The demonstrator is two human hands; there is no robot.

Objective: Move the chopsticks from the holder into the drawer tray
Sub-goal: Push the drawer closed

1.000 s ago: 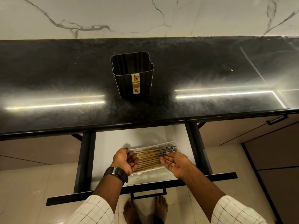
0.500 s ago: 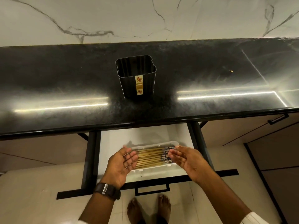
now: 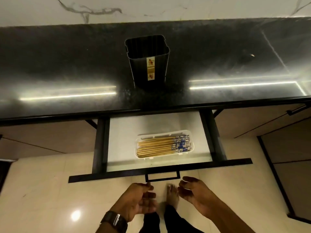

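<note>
Several wooden chopsticks [image 3: 155,147] with blue-patterned ends lie side by side in a white tray [image 3: 192,145] inside the open drawer [image 3: 159,171]. The black ribbed holder [image 3: 148,61] stands upright on the black countertop [image 3: 67,64], and nothing shows inside it. My left hand [image 3: 138,200] and my right hand [image 3: 198,193] hover below the drawer's front, palms up, fingers apart, holding nothing. Both hands are clear of the tray.
The drawer's black handle [image 3: 162,177] sticks out just above my hands. Closed cabinet fronts [image 3: 262,125] flank the drawer. A small crumb [image 3: 252,55] lies on the counter's right side. My bare feet stand on the pale tiled floor [image 3: 42,190].
Both hands have pulled back out of the drawer, away from the chopsticks, and now sit below its front edge. The view has shifted closer to the counter.
</note>
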